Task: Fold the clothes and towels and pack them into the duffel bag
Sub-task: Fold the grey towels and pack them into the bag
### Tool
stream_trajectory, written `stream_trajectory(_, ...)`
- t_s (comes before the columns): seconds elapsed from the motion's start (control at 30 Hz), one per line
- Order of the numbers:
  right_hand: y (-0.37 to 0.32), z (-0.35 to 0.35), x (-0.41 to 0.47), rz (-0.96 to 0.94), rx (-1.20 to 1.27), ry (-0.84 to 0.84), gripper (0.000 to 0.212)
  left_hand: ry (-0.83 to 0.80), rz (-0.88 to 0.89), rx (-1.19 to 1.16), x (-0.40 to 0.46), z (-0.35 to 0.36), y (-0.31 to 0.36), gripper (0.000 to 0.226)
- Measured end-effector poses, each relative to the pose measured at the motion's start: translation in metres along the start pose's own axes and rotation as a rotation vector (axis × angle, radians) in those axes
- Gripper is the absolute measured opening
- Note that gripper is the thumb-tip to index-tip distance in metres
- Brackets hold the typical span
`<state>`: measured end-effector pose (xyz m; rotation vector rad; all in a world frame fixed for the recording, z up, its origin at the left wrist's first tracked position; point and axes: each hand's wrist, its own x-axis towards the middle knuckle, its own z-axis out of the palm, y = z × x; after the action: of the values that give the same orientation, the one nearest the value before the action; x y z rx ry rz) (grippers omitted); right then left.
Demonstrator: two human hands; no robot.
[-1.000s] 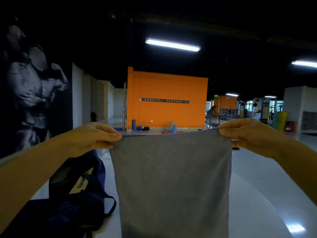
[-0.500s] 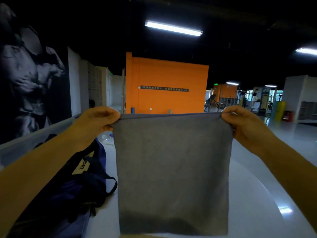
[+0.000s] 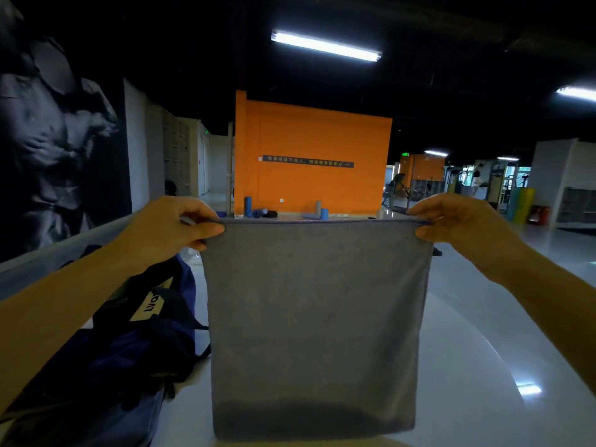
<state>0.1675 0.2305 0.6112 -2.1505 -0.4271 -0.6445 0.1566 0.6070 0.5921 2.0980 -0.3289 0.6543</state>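
Observation:
A grey towel [image 3: 314, 324] hangs flat in front of me, stretched by its two top corners. My left hand [image 3: 171, 225] pinches the top left corner and my right hand [image 3: 458, 224] pinches the top right corner. The towel's bottom edge hangs just above the white table [image 3: 467, 366]. A dark navy duffel bag [image 3: 106, 359] with a pale label lies on the table at the left, below my left forearm.
The round white table's edge curves along the right. Behind stands an orange wall [image 3: 309, 137] with blue foam rollers [image 3: 248, 206] at its foot. A dark mural wall [image 3: 58, 140] runs along the left; gym equipment is far right.
Both hands first lifted the towel higher in the view, then lowered it slightly. The grip on both corners stays the same, and the towel's bottom edge has come into view.

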Motion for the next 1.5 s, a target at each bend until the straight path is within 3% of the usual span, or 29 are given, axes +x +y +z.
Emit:
stream_trajectory(0.23, 0.003, 0.002, 0.002, 0.032, -0.055, 0.078, 0.023, -0.035, 0.028, 0.180, 0.002, -0.012, 0.006, 0.019)
stream_trajectory(0.37, -0.004, 0.004, -0.001, 0.009, 0.037, 0.096, 0.017, -0.092, 0.014, 0.168, -0.001, -0.010, 0.003, 0.013)
stream_trajectory(0.63, -0.013, -0.002, 0.008, -0.082, -0.177, 0.160, 0.015, 0.059, -0.072, -0.025, 0.008, -0.004, -0.003, 0.015)
stream_trajectory(0.83, -0.006, -0.004, 0.014, -0.095, -0.385, 0.156, 0.009, 0.209, -0.008, -0.020, 0.015, -0.007, 0.002, 0.013)
stream_trajectory(1.03, -0.008, -0.004, 0.001, -0.092, -0.254, 0.175, 0.009, 0.202, -0.066, -0.332, 0.003, -0.004, 0.005, 0.013)
stream_trajectory(1.17, -0.013, -0.006, -0.011, -0.072, -0.232, 0.153, 0.013, 0.212, -0.033, -0.249, -0.008, -0.007, 0.009, 0.016)
stream_trajectory(1.4, -0.035, -0.027, -0.036, -0.161, -0.042, 0.314, 0.021, 0.223, 0.086, -0.212, -0.018, -0.024, 0.034, 0.017)
stream_trajectory(1.5, -0.042, -0.034, -0.038, -0.156, 0.033, 0.362, 0.009, 0.224, 0.120, -0.271, -0.017, -0.034, 0.049, 0.015)
